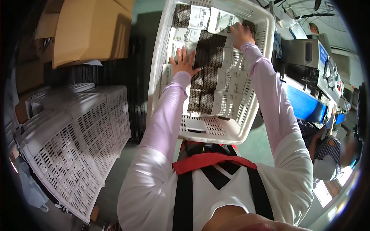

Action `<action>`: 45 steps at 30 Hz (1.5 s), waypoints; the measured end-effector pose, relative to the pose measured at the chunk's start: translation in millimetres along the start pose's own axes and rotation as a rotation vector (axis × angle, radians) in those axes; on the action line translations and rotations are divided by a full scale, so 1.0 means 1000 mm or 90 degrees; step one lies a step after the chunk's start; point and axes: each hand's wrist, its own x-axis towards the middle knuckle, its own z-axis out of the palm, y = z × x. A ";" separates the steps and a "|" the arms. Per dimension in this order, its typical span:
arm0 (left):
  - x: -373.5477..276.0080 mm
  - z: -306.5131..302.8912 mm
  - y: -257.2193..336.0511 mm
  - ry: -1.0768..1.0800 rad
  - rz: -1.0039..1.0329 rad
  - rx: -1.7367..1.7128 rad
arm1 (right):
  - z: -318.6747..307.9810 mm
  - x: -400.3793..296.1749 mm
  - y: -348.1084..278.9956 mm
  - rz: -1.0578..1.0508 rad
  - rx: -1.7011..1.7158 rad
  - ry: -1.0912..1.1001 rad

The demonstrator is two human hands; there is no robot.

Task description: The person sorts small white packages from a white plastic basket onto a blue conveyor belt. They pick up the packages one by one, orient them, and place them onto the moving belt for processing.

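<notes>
Before me stands a white perforated plastic crate [153,86] holding rows of flat white packets [231,79] with dark brown patterned ends [210,52]. The packets overlap one another and bear writing. My left hand [183,62] lies on packets near the crate's left wall, fingers spread, gripping nothing that I can see. Farther off, at the upper right of the crate, my right hand [242,35] rests on a white packet and a dark patterned one; its fingers are apart and partly blurred. Some of the crate's bottom [214,127] shows at the near end.
Stacked white perforated crates [92,138] stand at my left, below an open cardboard box [89,31]. On the right are a metal machine [299,53] and a blue conveyor belt [305,101]. A co-worker in a checked garment [328,150] is at the far right.
</notes>
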 end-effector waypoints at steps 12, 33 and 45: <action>0.004 0.013 0.001 -0.001 -0.024 -0.014 | 0.029 -0.106 -0.048 0.001 0.021 -0.237; -0.112 0.028 0.042 -0.162 0.035 -0.011 | 0.080 -0.215 -0.066 -0.041 0.176 -0.365; -0.170 0.054 0.116 -0.136 0.281 -0.204 | 0.084 -0.353 -0.013 -0.378 0.468 -0.022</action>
